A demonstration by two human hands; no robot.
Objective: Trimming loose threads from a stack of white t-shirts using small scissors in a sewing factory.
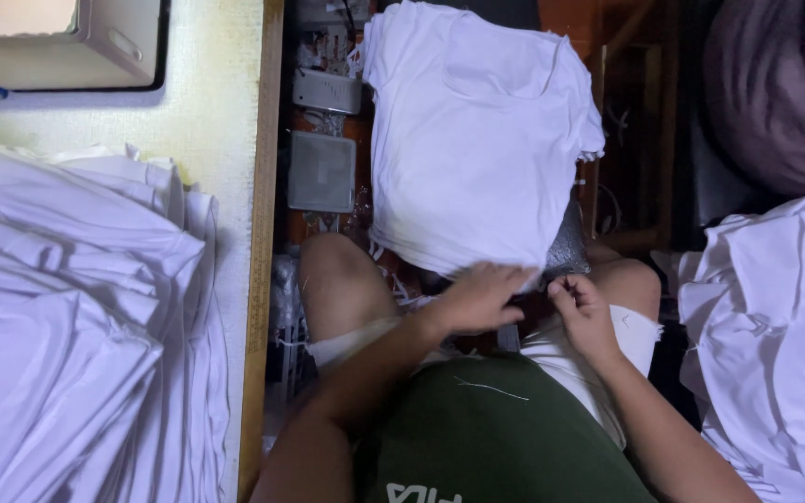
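Observation:
A white T-shirt [477, 130] lies spread out in front of my knees, neck opening at the far end. My left hand [477, 296] rests flat on its near hem, fingers spread. My right hand [581, 307] is just right of it, fingers curled and pinched together near the hem edge; whether it pinches a thread or a small tool I cannot tell. I sit with bare knees, white shorts and a green shirt.
A large heap of white shirts [67, 326] covers the wooden table [235, 112] on the left. Another pile of white cloth [775, 326] sits at the right. A grey box [321, 170] and clutter lie on the floor between.

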